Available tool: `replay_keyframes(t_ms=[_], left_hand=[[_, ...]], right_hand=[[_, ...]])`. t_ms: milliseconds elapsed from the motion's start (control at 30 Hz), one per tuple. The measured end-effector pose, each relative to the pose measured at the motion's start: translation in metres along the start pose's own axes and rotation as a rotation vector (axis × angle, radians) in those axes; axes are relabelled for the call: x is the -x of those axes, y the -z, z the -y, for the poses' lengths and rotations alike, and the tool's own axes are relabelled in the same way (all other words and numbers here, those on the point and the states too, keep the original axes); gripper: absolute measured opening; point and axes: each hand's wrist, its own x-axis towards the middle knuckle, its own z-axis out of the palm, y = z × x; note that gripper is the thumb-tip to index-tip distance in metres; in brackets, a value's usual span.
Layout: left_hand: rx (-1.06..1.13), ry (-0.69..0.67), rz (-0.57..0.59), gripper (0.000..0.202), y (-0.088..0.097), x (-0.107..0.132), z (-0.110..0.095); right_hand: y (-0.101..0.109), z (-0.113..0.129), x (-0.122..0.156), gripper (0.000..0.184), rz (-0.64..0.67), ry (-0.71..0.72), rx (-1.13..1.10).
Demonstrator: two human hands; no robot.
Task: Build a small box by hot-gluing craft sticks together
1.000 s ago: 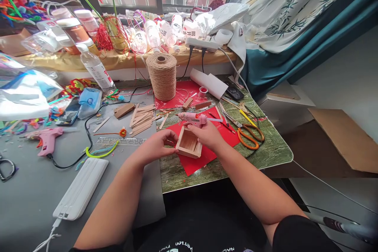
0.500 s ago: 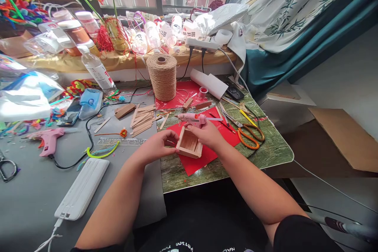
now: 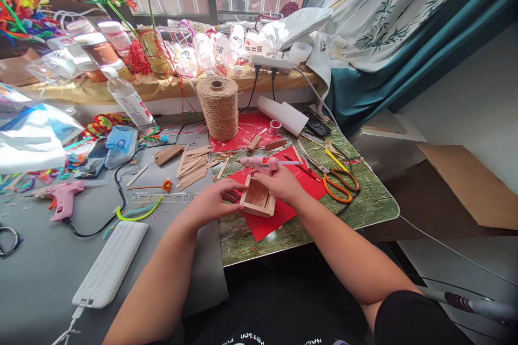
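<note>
A small open box of wooden craft sticks (image 3: 258, 210) is tilted above a red sheet (image 3: 291, 213), its hollow side toward me. My left hand (image 3: 216, 199) grips its left edge, thumb at the near corner and fingers curled behind. At the far right side, my right hand (image 3: 279, 183) is closed on the box, thumb along the top rim; some fingers are hidden. Just beyond that hand is a pink glue gun (image 3: 261, 163) with a clear glue stick out of its back. Its handle is hidden, so I cannot tell whether the hand touches it.
Loose craft sticks (image 3: 193, 166), a twine spool (image 3: 218, 108) and a water bottle (image 3: 129, 99) stand behind. Orange-handled scissors (image 3: 340, 183) lie right. On the left are a second glue gun (image 3: 65, 197) with its cord, a ruler (image 3: 164, 198) and a white power bank (image 3: 111, 264).
The view has shifted slightly, moving the surroundings a little to the left in the picture. Both hands keep their hold on the box, which has barely moved.
</note>
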Motion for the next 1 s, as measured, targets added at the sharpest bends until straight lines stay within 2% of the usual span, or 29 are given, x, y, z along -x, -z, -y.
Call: replay_keyframes(t_ms=[267, 533, 767, 900, 1000], left_hand=[[-0.031, 0.000, -0.004, 0.046, 0.001, 0.001, -0.002], [-0.035, 0.015, -0.013, 0.048, 0.001, 0.001, -0.004], [-0.020, -0.008, 0.002, 0.048, 0.001, 0.000, 0.001], [-0.020, 0.011, 0.004, 0.049, 0.001, -0.001, 0.002], [-0.021, 0.012, 0.012, 0.049, 0.001, -0.001, 0.003]], right_hand=[[0.001, 0.006, 0.000, 0.036, 0.049, -0.043, -0.042], [0.001, 0.015, 0.001, 0.042, 0.093, 0.006, 0.016], [0.001, 0.001, -0.003, 0.036, 0.034, -0.099, -0.034], [0.001, -0.003, -0.003, 0.037, 0.035, -0.071, -0.123], [0.000, -0.002, -0.003, 0.040, 0.027, -0.109, -0.110]])
